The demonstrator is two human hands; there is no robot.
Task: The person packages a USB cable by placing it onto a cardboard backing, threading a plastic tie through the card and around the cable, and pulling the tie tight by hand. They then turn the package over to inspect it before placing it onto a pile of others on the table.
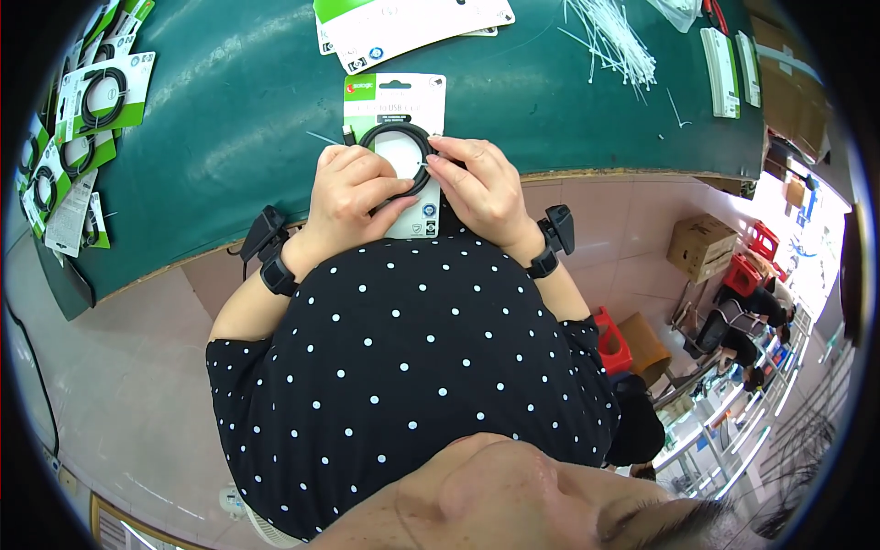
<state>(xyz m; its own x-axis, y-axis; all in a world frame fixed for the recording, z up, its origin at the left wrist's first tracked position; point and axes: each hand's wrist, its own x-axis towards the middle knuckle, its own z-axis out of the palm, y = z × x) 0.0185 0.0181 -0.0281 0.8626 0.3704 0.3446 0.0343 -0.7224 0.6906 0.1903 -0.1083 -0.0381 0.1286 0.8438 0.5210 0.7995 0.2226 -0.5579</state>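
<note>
A coiled black cable (400, 127) lies against a white and green backing card (423, 94) at the table's near edge, its plug standing up at the coil's left. My left hand (356, 191) is closed, with thumb and curled fingers gripping the lower left of the coil. From the other side my right hand (481, 186) pinches at the coil's right edge, where a small white cable tie (423, 165) crosses the cable. Those fingertips partly cover the tie. The lower part of the coil is hidden behind my left fingers.
Flat backing cards (422, 32) lie stacked beyond my hands. Loose white cable ties (612, 46) spread at the far right, near more upright-edged cards (720, 73). Carded cables (103, 96) pile up at the left on the green table (229, 119). A cardboard box (702, 247) stands on the floor.
</note>
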